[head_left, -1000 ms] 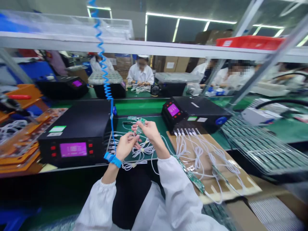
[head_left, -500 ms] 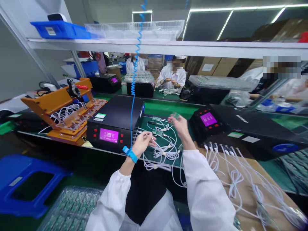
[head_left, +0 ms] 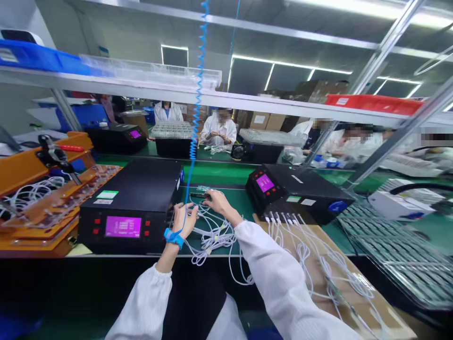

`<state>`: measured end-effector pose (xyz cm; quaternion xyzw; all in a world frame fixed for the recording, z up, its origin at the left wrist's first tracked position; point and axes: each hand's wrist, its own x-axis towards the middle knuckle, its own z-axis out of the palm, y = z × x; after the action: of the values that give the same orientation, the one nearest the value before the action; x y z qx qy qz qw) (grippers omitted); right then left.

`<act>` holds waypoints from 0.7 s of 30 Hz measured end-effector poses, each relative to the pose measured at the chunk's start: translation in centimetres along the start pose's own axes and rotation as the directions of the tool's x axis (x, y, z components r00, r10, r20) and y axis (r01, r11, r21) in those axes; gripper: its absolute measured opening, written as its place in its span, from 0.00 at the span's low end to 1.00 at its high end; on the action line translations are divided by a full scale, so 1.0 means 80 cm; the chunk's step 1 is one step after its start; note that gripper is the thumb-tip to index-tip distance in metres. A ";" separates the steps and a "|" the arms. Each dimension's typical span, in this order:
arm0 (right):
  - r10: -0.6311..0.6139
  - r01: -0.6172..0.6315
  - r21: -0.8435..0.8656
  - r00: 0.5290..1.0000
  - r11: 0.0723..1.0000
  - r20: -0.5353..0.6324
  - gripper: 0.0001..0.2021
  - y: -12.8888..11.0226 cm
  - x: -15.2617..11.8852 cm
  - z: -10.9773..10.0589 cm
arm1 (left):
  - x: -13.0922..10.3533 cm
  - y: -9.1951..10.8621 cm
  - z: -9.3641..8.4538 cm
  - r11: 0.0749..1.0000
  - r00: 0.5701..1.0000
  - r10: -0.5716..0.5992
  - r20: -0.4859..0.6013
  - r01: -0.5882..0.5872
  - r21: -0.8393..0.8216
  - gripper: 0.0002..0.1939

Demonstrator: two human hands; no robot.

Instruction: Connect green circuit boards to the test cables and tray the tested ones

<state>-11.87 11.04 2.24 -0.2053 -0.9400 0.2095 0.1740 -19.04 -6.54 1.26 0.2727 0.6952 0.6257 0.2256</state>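
Note:
My left hand (head_left: 184, 219), with a blue wrist strap (head_left: 174, 238), is beside the right front corner of a black box (head_left: 130, 203) with a lit purple screen. Its fingers are partly curled near the cable ends, and their grip is unclear. My right hand (head_left: 216, 202) reaches over the green mat, its fingers closed around a small dark piece near a green circuit board (head_left: 203, 188). Coiled white cables (head_left: 215, 238) lie on the mat below both hands.
A second black box (head_left: 300, 189) stands right, with white cables running over cardboard (head_left: 318, 245). An orange fixture (head_left: 42, 203) is at far left, trays of boards (head_left: 399, 255) at far right. A coiled blue cord (head_left: 198, 104) hangs centrally. People sit across the bench.
The view has swung to the right. My right hand has come down from above the mat to the items behind the cables. My left hand has moved to the black box's corner.

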 end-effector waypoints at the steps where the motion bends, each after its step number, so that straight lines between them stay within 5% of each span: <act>1: -0.008 0.008 0.007 1.000 1.000 -0.029 0.11 -0.002 -0.002 -0.006 | 0.002 0.002 0.003 0.999 1.000 -0.022 0.009 0.022 -0.038 0.15; 7: -0.142 0.181 0.199 0.970 0.963 -0.197 0.09 -0.007 -0.031 -0.025 | 0.008 0.018 0.029 0.928 0.973 -0.125 0.194 0.184 -0.323 0.14; 16: -0.230 0.231 -0.003 0.968 0.973 -0.101 0.17 0.004 -0.046 -0.018 | 0.003 0.013 0.049 0.861 0.966 -0.097 0.241 0.203 -0.467 0.16; 21: -0.041 0.090 0.141 0.947 0.986 -0.318 0.11 0.004 -0.027 -0.042 | -0.005 0.003 0.056 0.910 0.980 -0.020 0.196 0.099 -0.402 0.20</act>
<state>-8.50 11.41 4.43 -0.1907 -0.8878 0.2401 0.3433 -15.77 -3.42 1.00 0.2555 0.5321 0.7219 0.3613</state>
